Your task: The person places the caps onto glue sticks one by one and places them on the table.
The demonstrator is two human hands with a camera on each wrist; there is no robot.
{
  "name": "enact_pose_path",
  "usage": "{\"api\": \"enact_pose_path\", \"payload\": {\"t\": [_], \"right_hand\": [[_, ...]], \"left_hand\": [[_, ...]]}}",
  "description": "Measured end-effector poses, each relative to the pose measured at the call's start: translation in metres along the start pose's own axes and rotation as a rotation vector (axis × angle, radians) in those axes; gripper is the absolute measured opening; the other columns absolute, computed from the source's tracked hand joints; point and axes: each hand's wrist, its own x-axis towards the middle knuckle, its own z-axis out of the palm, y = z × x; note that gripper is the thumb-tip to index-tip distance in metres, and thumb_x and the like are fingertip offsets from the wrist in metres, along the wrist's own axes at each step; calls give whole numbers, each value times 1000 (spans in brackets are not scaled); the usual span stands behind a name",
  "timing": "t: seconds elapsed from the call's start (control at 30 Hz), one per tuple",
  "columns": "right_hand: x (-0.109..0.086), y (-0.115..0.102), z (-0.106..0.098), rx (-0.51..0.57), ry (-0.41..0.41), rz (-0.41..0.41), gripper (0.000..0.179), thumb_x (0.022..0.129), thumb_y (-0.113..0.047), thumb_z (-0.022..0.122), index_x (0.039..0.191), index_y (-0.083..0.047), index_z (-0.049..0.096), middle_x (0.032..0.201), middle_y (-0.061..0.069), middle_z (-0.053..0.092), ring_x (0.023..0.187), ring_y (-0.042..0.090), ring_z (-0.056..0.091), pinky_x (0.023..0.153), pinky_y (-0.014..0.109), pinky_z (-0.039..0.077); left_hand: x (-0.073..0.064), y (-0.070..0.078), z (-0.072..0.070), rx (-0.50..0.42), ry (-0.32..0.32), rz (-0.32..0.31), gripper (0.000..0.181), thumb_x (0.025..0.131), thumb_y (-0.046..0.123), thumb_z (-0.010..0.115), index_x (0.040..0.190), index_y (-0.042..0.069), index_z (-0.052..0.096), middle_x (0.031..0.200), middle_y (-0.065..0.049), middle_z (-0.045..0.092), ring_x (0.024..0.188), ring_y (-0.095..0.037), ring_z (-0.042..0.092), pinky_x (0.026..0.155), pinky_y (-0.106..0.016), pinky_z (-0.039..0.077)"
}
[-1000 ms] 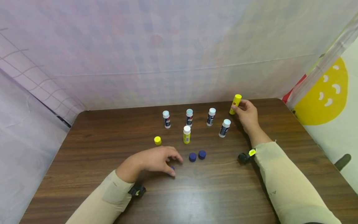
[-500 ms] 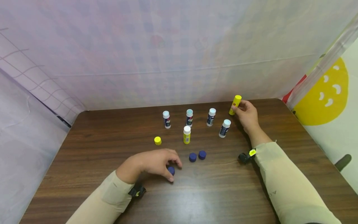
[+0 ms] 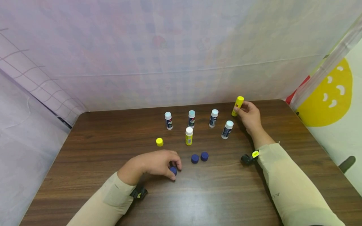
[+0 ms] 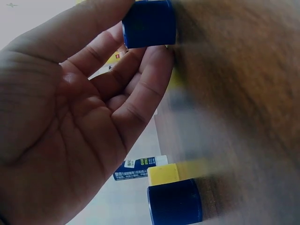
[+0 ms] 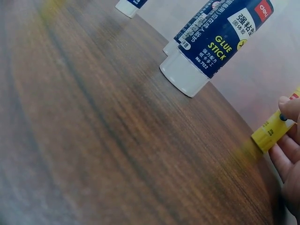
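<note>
My left hand point(image 3: 161, 163) curls around a blue glue-stick cap point(image 3: 173, 171) low over the table. In the left wrist view, thumb and fingertips meet the sides of that cap point(image 4: 149, 24). A second blue cap point(image 4: 174, 202) stands beside the hand there, hidden from the head view. At the far right, my right hand point(image 3: 250, 116) grips a yellow glue stick point(image 3: 238, 106) with its yellow cap on, standing upright. The right wrist view shows the lower end of this yellow glue stick point(image 5: 269, 133) between thumb and fingers.
Two blue caps point(image 3: 199, 157) sit mid-table, and a yellow cap point(image 3: 159, 142) lies left. Several capless blue-labelled glue sticks point(image 3: 168, 122) stand toward the back, one nearer the right hand point(image 3: 226, 131). A capless yellow glue stick point(image 3: 189, 138) stands before them. A curtain point(image 3: 169, 62) hangs behind the table.
My left hand has shifted slightly toward the person, and its thumb and fingers have drawn in around the blue cap. The right hand stays put with the yellow glue stick.
</note>
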Motion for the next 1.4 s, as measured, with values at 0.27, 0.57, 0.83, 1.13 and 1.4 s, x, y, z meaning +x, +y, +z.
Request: {"api": "enact_pose_path", "payload": {"t": [0.27, 0.57, 0.83, 1.13, 1.4], "right_hand": [[-2, 0, 0, 8, -8, -9, 49, 99, -20, 72, 137, 4, 52, 106, -12, 60, 96, -1, 60, 79, 10, 54], [-1, 3, -1, -62, -11, -36, 52, 99, -21, 73, 138, 6, 53, 121, 6, 63, 96, -4, 58, 79, 7, 52], [0, 4, -1, -73, -12, -49, 50, 99, -21, 73, 138, 6, 54, 120, 5, 63, 96, -4, 58, 82, 8, 50], [-1, 2, -1, -91, -29, -49, 54, 100, -24, 71, 142, 4, 53, 130, 15, 62, 99, -3, 57, 83, 8, 50], [1, 5, -2, -84, -21, -42, 55, 99, -24, 73, 143, 4, 54, 124, 9, 63, 97, -4, 58, 82, 7, 51]], "left_hand": [[1, 0, 0, 22, 11, -32, 21, 86, 18, 87, 100, 14, 72, 102, 4, 67, 95, -10, 64, 85, -21, 54], [3, -1, -1, 42, 11, -57, 19, 87, 21, 86, 99, 16, 72, 101, 6, 66, 94, -8, 62, 85, -22, 54], [3, -1, -1, 49, 14, -58, 18, 87, 22, 86, 99, 17, 73, 101, 7, 65, 93, -8, 61, 85, -22, 54], [2, -1, -1, 34, 17, -53, 18, 88, 21, 86, 99, 17, 73, 100, 7, 66, 93, -9, 62, 83, -21, 54], [2, -1, -1, 18, 17, -48, 17, 88, 20, 86, 99, 16, 73, 100, 6, 66, 93, -9, 63, 83, -21, 54]]}}
